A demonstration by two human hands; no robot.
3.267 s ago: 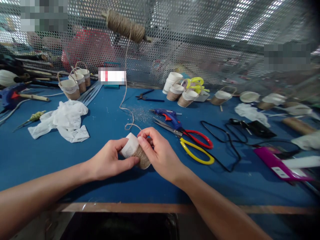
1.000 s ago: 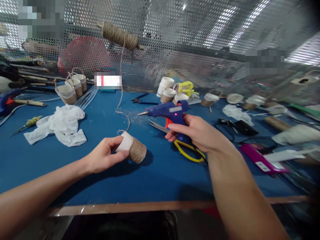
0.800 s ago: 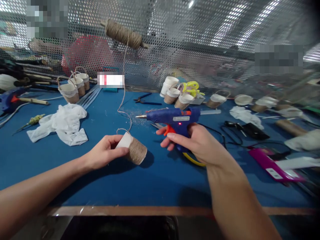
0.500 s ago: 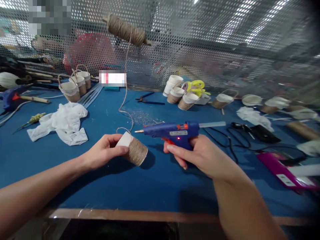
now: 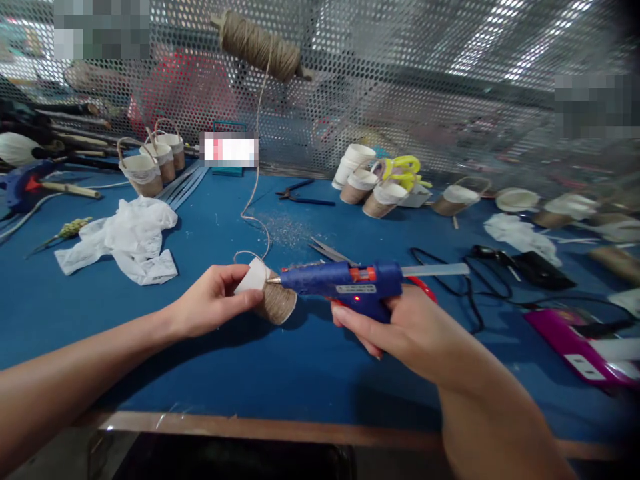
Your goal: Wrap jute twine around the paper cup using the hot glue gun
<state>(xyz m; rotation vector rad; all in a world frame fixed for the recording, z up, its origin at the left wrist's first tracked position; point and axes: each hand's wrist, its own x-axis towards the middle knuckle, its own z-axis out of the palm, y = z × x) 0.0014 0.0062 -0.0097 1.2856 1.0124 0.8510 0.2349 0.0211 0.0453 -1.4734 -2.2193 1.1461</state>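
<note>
Though the held glue gun (image 5: 327, 277) bears a label (image 5: 356, 289), it's unreadable.

Right of the cup (image 5: 279, 305) is a glue gun (image 5: 333, 280), its nozzle (image 5: 273, 281) at the cup's side — farther right, a power strip (image 5: 554, 335). Behind the cup to the left lies a cloth (image 5: 127, 230); straight behind, pliers (image 5: 287, 195) — higher, a twine roll (image 5: 256, 44).

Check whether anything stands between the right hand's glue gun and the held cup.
Nothing visible does. The right hand holds the glue gun with its nozzle at the held cup; contact is unclear. The left hand grips the white end, off the nozzle's line. The scissors lie beyond the gun.
</note>
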